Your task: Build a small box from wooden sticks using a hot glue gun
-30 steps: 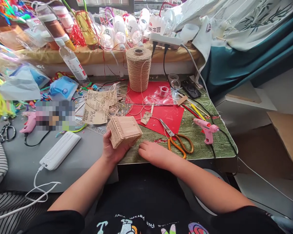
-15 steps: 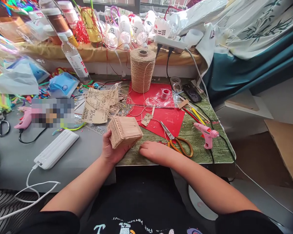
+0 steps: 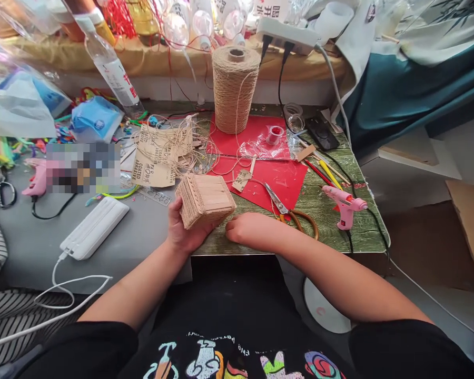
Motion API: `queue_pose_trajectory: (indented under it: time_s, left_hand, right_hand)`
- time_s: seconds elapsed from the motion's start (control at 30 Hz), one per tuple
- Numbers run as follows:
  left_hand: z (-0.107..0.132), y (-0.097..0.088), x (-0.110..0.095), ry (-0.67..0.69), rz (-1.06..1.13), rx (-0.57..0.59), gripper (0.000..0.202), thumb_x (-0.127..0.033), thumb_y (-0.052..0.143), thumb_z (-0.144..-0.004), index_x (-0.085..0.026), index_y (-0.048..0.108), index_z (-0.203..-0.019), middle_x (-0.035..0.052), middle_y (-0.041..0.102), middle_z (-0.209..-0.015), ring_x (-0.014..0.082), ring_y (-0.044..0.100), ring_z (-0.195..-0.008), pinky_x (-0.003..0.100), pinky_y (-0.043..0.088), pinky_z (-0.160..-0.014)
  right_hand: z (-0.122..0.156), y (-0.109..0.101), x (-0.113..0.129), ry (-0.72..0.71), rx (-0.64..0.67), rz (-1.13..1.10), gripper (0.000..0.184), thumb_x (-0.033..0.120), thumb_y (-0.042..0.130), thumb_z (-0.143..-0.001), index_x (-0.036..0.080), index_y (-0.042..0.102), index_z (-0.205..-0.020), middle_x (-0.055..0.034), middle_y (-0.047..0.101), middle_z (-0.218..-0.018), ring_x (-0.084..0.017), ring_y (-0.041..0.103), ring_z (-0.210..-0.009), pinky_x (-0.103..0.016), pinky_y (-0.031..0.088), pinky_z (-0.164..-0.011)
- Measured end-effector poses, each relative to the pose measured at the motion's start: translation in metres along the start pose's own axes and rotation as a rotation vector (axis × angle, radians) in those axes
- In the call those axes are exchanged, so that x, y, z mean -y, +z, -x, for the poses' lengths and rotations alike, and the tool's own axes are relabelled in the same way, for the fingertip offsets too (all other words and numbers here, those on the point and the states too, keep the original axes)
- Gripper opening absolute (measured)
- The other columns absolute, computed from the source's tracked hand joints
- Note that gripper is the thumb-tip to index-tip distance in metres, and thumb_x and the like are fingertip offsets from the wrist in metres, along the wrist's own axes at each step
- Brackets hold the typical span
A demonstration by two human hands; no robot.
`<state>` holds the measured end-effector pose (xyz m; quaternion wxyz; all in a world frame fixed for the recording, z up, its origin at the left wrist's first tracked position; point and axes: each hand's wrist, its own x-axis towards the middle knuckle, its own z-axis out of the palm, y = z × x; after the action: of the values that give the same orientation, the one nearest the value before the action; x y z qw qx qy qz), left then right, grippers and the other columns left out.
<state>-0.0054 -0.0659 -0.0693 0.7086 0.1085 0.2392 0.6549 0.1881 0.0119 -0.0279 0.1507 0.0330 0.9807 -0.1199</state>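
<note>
My left hand [image 3: 184,231] grips a small box [image 3: 205,199] made of wooden sticks with jute twine wound round its side, tilted above the table's front edge. My right hand [image 3: 250,230] lies on the green table [image 3: 324,210] just right of the box, fingers curled down with the fingertips near the box's lower corner; what they pinch, if anything, is hidden. A thin twine strand runs from the box area back to the large jute spool [image 3: 235,88].
Orange-handled scissors [image 3: 290,210] lie beside my right hand on red paper [image 3: 278,179]. A pink glue gun [image 3: 345,202] stands at the right edge. Sandpaper sheets [image 3: 158,155], a white power bank [image 3: 95,227], bottles and a power strip [image 3: 288,34] crowd the back.
The view has tipped downward, so everything sits higher in frame. Both hands keep their places; the box stays in my left hand.
</note>
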Motion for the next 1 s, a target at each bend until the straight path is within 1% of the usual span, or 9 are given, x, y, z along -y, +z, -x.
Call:
queue_pose_trajectory:
  time_s: [0.13, 0.3, 0.47, 0.57, 0.7, 0.87, 1.0]
  left_hand:
    - [0.0, -0.001, 0.0, -0.017, 0.006, 0.01, 0.073, -0.063, 0.057, -0.091, -0.023, 0.054, -0.152, 0.0117, 0.067, -0.144, 0.0387, 0.063, -0.132, 0.054, 0.055, -0.106]
    - [0.0, -0.004, 0.0, -0.013, 0.029, 0.017, 0.073, -0.062, 0.058, -0.091, -0.022, 0.053, -0.152, 0.0115, 0.066, -0.145, 0.0404, 0.06, -0.136, 0.057, 0.053, -0.109]
    - [0.001, -0.004, -0.001, -0.013, 0.033, 0.01, 0.074, -0.062, 0.057, -0.091, -0.022, 0.051, -0.153, 0.0123, 0.066, -0.146, 0.0431, 0.056, -0.141, 0.059, 0.052, -0.11]
    - [0.001, -0.004, -0.001, -0.02, 0.028, 0.013, 0.075, -0.062, 0.057, -0.092, -0.023, 0.05, -0.154, 0.0127, 0.065, -0.148, 0.0431, 0.055, -0.141, 0.06, 0.052, -0.11]
    - [0.0, -0.002, -0.001, -0.014, 0.019, 0.015, 0.074, -0.061, 0.058, -0.091, -0.024, 0.05, -0.155, 0.0125, 0.066, -0.146, 0.0428, 0.058, -0.138, 0.061, 0.052, -0.11]
    - [0.0, 0.001, 0.0, 0.005, -0.001, 0.006, 0.072, -0.06, 0.058, -0.091, -0.024, 0.053, -0.152, 0.0113, 0.068, -0.144, 0.0405, 0.063, -0.133, 0.057, 0.055, -0.107]
    - [0.001, 0.003, -0.001, 0.005, -0.014, 0.0, 0.072, -0.06, 0.057, -0.091, -0.023, 0.053, -0.152, 0.0124, 0.068, -0.143, 0.0396, 0.064, -0.13, 0.057, 0.056, -0.105]
  right_hand:
    - [-0.006, -0.005, 0.008, 0.009, 0.088, 0.034, 0.016, 0.003, 0.061, -0.093, 0.011, 0.075, -0.094, -0.0118, 0.073, -0.095, -0.026, 0.071, -0.09, -0.035, 0.055, -0.074]
    - [-0.008, -0.005, 0.012, -0.004, 0.123, 0.055, 0.016, 0.001, 0.061, -0.091, 0.011, 0.074, -0.09, -0.0121, 0.071, -0.096, -0.026, 0.07, -0.089, -0.035, 0.055, -0.073]
    - [-0.006, 0.003, 0.011, -0.08, 0.068, 0.122, 0.017, 0.003, 0.058, -0.093, 0.011, 0.073, -0.093, -0.0129, 0.069, -0.093, -0.025, 0.067, -0.082, -0.035, 0.053, -0.065]
    - [-0.003, 0.008, 0.009, -0.136, 0.01, 0.165, 0.019, 0.004, 0.054, -0.096, 0.01, 0.072, -0.096, -0.0132, 0.068, -0.092, -0.024, 0.064, -0.078, -0.035, 0.052, -0.064]
    - [-0.001, 0.015, 0.006, -0.185, -0.039, 0.19, 0.019, 0.007, 0.051, -0.1, 0.009, 0.07, -0.098, -0.0134, 0.067, -0.094, -0.024, 0.062, -0.079, -0.035, 0.052, -0.064]
    - [-0.003, 0.017, 0.008, -0.125, -0.061, 0.171, 0.02, 0.006, 0.048, -0.102, 0.007, 0.068, -0.102, -0.0152, 0.067, -0.099, -0.024, 0.062, -0.087, -0.036, 0.053, -0.071]
    - [0.001, 0.016, 0.004, -0.095, -0.066, 0.095, 0.017, 0.005, 0.051, -0.101, 0.009, 0.067, -0.105, -0.0129, 0.067, -0.101, -0.023, 0.062, -0.092, -0.035, 0.051, -0.078]
